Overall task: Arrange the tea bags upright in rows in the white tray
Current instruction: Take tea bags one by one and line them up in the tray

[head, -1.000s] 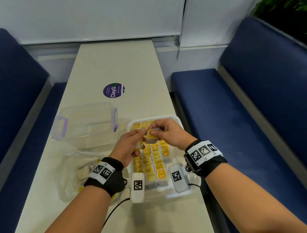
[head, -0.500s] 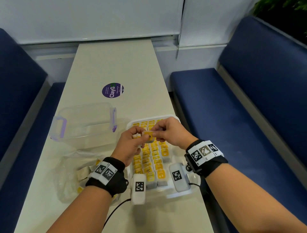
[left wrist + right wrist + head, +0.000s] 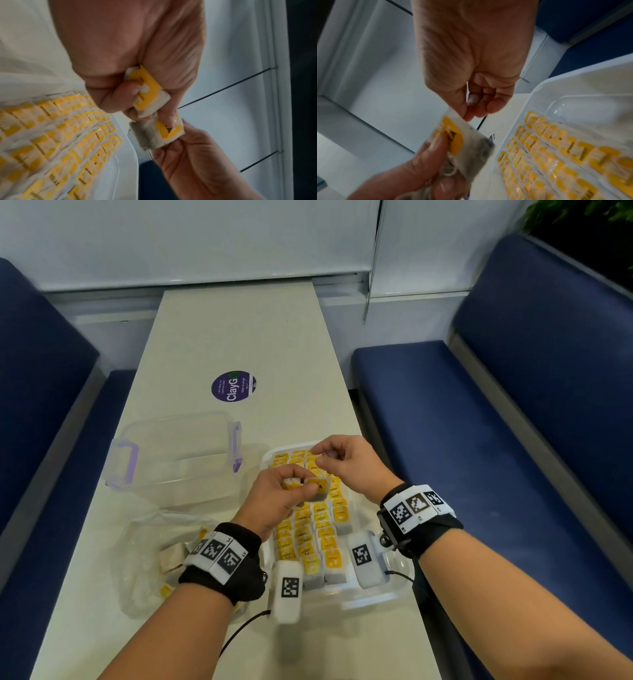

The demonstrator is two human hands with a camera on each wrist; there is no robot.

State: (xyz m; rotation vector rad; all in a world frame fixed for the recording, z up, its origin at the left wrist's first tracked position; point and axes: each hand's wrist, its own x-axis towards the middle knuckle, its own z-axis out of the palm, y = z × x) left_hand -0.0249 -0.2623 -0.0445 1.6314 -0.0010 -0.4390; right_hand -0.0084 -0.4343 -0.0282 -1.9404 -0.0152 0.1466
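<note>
The white tray (image 3: 376,599) near the table's front edge holds several rows of upright yellow-tagged tea bags (image 3: 318,535). Above its middle, my left hand (image 3: 301,491) keeps two tea bags. One tea bag (image 3: 147,92) is tucked under the curled fingers. The other tea bag (image 3: 319,487) sticks out to the right, pinched under the thumb; it also shows blurred in the right wrist view (image 3: 462,142). My right hand (image 3: 325,455) hovers over the tray's far end, its fingers loosely curled, and I see nothing in it. The tray's far right corner (image 3: 573,105) is bare.
A crumpled clear plastic bag (image 3: 164,559) with loose tea bags lies left of the tray. Behind it stands a clear box with purple latches (image 3: 174,453). A purple sticker (image 3: 234,386) is farther up the table. Blue benches (image 3: 479,440) flank both sides.
Both hands pinched one tea bag together before. My right hand has let go and moved up and to the right; the left hand keeps the bags.
</note>
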